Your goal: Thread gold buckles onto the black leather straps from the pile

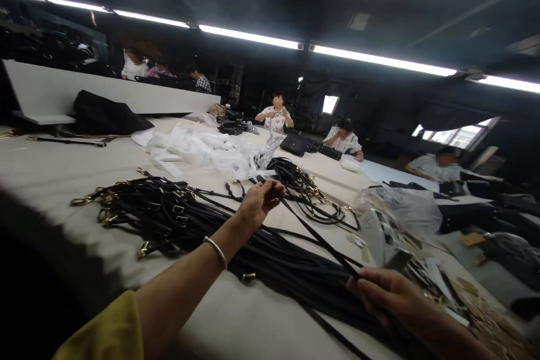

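A thin black strap (316,234) is stretched between my two hands. My left hand (261,199), its fingers pinched, grips the upper end near the middle of the view. Lower right, my right hand (379,292) holds the strap between thumb and fingers. Under my arms lies a long pile of black straps (169,208) with gold buckles and clasps, spread across the pale table (236,320). Beyond my left hand is a second bundle of black straps (291,171) with gold hardware.
Crumpled white plastic (202,146) lies behind the straps, with a black cloth (105,115) at left. Right of the straps are a white device (382,239), a clear plastic bag (400,205) and scraps. Several people sit farther back.
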A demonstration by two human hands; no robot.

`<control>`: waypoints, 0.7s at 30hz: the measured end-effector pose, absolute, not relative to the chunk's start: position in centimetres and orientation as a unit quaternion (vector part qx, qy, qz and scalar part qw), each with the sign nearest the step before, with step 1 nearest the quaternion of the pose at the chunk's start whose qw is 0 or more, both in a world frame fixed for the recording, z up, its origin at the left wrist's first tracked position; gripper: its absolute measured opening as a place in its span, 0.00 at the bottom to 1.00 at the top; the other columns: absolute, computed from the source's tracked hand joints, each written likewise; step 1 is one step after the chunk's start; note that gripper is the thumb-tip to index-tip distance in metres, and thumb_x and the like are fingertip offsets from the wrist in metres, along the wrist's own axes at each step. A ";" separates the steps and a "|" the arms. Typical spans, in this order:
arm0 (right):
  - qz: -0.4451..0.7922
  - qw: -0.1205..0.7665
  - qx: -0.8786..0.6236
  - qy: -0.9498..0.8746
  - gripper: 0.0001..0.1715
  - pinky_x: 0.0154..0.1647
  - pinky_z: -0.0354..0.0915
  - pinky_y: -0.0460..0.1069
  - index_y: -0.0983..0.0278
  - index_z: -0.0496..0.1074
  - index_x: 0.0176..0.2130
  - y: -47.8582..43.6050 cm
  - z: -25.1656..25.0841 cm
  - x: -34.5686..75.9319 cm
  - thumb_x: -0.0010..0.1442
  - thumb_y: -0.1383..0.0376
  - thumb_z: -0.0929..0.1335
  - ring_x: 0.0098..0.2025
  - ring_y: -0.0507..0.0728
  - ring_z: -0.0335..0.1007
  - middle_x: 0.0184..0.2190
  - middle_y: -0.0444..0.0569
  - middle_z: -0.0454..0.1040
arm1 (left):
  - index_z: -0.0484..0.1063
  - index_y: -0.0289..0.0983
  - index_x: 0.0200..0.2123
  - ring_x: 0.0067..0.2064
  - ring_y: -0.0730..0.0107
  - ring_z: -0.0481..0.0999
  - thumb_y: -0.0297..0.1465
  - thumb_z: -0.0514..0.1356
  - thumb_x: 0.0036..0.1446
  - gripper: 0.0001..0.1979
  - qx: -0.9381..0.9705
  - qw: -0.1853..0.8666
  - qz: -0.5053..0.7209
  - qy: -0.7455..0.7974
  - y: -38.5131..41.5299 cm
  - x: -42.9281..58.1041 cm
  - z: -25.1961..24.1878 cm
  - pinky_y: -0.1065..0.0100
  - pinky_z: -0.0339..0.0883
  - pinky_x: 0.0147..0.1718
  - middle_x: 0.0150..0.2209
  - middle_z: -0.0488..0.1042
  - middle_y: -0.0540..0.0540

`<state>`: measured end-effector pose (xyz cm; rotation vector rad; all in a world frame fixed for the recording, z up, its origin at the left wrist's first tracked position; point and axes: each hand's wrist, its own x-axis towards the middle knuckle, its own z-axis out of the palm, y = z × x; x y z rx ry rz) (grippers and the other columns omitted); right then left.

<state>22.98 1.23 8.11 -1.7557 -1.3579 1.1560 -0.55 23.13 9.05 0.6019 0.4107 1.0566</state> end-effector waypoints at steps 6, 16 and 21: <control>0.474 0.323 -0.678 -0.459 0.29 0.15 0.52 0.41 0.67 0.76 0.36 -5.6 6.2 23.6 0.53 0.43 0.72 0.17 0.48 0.62 0.21 0.43 0.71 | 0.70 0.33 0.32 0.23 0.74 0.78 0.24 0.53 0.67 0.10 0.236 0.770 0.536 0.252 22.9 -5.5 10.3 0.79 0.60 0.16 0.24 0.76 0.49; 0.179 0.339 -0.732 -0.563 0.18 0.31 0.73 0.50 0.63 0.79 0.44 -8.7 4.3 25.2 0.58 0.57 0.68 0.31 0.61 0.79 0.29 0.49 0.81 | 0.74 0.31 0.36 0.28 0.74 0.80 0.21 0.48 0.69 0.15 0.233 0.739 0.600 0.200 22.1 -12.4 15.0 0.81 0.67 0.17 0.27 0.78 0.47; -0.286 0.303 -0.659 -0.626 0.22 0.53 0.69 0.57 0.52 0.72 0.57 -11.3 2.4 30.0 0.64 0.65 0.65 0.49 0.64 0.78 0.51 0.45 0.79 | 0.73 0.30 0.35 0.26 0.72 0.80 0.21 0.47 0.69 0.15 0.212 0.729 0.615 0.214 21.6 -15.2 14.4 0.79 0.71 0.18 0.27 0.78 0.45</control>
